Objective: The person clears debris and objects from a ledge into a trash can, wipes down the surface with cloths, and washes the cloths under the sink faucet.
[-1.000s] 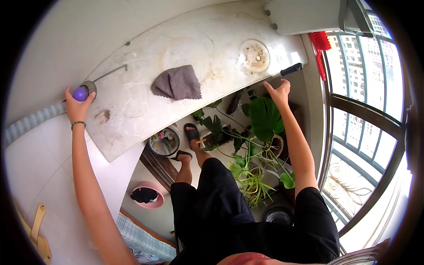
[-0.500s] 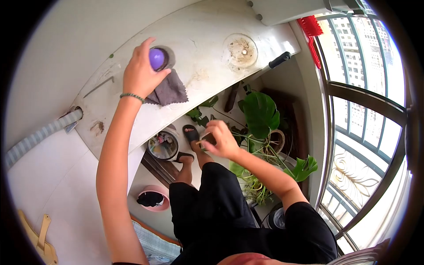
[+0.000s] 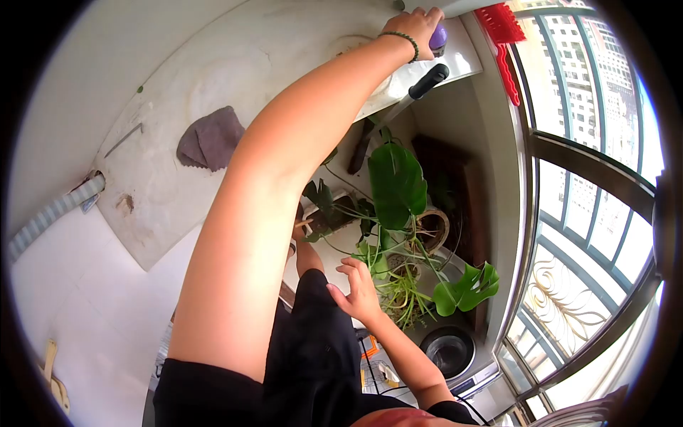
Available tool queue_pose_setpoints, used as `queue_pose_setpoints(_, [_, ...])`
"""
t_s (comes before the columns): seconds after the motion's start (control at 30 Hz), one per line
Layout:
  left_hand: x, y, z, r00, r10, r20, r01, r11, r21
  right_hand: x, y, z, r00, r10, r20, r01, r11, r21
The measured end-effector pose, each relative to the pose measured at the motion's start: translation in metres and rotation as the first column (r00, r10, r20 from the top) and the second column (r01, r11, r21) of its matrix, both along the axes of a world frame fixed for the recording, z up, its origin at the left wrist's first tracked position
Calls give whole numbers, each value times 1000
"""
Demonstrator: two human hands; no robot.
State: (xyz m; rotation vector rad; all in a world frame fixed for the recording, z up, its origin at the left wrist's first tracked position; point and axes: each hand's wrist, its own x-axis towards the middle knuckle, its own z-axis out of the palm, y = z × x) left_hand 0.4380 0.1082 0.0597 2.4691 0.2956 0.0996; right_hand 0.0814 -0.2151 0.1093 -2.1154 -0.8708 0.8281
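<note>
My left hand (image 3: 421, 32) reaches to the far right end of the pale countertop (image 3: 171, 206), fingers wrapped round a purple round-topped object (image 3: 438, 37). Only part of that object shows beside my fingers. A beaded bracelet (image 3: 404, 44) circles my left wrist. My right hand (image 3: 359, 292) hangs above my lap, fingers apart and holding nothing. Closest to it are my black shorts (image 3: 316, 320) and a spiky green plant (image 3: 407, 295). On the counter, left of my arm, lies a crumpled grey-brown cloth (image 3: 210, 139).
A black-handled tool (image 3: 429, 81) leans at the counter's edge. Below grows a large-leaved potted plant (image 3: 397, 185). A thin bent metal rod (image 3: 124, 139) lies near a striped hose (image 3: 57, 217). A red brush (image 3: 501, 25) hangs by the barred window. A black pan (image 3: 448, 352) stands lower right.
My left hand has carried the purple-topped object from beside the cloth to the counter's far right end. My right hand has moved lower, towards my lap, and its fingers are spread.
</note>
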Motion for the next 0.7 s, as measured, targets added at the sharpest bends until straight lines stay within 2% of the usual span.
queue_pose_setpoints(0.07, [17, 4, 11, 976, -108, -187, 74, 981, -180, 4, -12, -2, 998, -66, 21, 67, 997, -25])
queue_pose_setpoints(0.17, [30, -10, -3, 994, -35, -101, 27, 996, -80, 6, -25, 0, 987, -163, 7, 163, 984, -74])
queue_pose_setpoints(0.23, [42, -17, -33, 985, 102, 137, -113, 990, 79, 7, -31, -3, 986, -165, 36, 167, 982, -90])
queue_pose_setpoints(0.3, [48, -22, -46, 977, 147, 155, -163, 982, 94, 8, -31, -3, 985, -174, 15, 175, 981, -81])
queue_pose_setpoints(0.37, [22, -17, -19, 993, 99, 65, -104, 991, 83, 12, -22, -1, 985, -170, 10, 170, 983, -73])
queue_pose_setpoints(0.43, [5, -11, -21, 979, 135, 151, -153, 981, 116, 17, -11, -1, 988, -154, 18, 155, 987, -54])
queue_pose_setpoints(0.5, [-28, -3, -17, 951, 131, 280, -194, 958, 209, 23, 5, 3, 991, -127, 29, 128, 992, -18])
queue_pose_setpoints(0.57, [-77, 9, -8, 914, 172, 368, -209, 976, 62, 29, 24, 10, 994, -102, 37, 101, 995, 17])
queue_pose_setpoints(0.6, [-112, 17, -3, 859, 190, 475, -227, 974, 23, 30, 31, 9, 995, -87, 40, 86, 996, 26])
queue_pose_setpoints(0.67, [-193, 34, 13, 803, 294, 519, -284, 954, -101, 32, 48, 12, 994, -65, 91, 59, 996, 72])
queue_pose_setpoints(0.7, [-235, 44, 17, 794, 331, 510, -339, 937, -81, 34, 55, 13, 994, -26, 102, 18, 997, 79])
